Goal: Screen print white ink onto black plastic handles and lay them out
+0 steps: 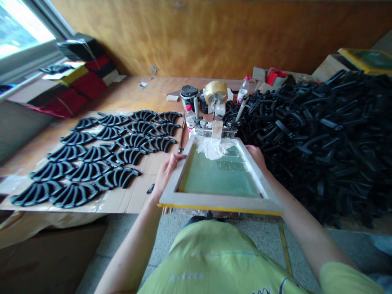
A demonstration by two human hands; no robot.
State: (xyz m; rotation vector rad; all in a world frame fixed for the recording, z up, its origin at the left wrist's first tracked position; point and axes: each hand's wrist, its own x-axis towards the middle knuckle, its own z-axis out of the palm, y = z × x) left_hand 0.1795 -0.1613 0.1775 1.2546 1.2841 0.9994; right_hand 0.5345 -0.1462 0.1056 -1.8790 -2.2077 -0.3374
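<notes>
In front of my body a screen printing frame [171, 181] lies tilted toward me, with pale borders and a greenish mesh [219, 177]. White ink [212, 150] is smeared over the mesh's far end, where a pale flat strip [217, 130] reaches down. My left hand [167, 173] grips the frame's left side, fingers at the edge. On the opposite side my right hand [256, 156] holds the right border; its fingers are partly hidden by the frame. Behind the frame is a metal clamp base [202, 131], smudged with white.
Black curved plastic parts [112, 132] lie in rows on cardboard [153, 161] at left. A large heap of black parts [306, 122] fills the right. Behind stand ink tubs [189, 96], a tape roll [216, 92] and bottles [243, 90]. Boxes [76, 85] are stacked by the window.
</notes>
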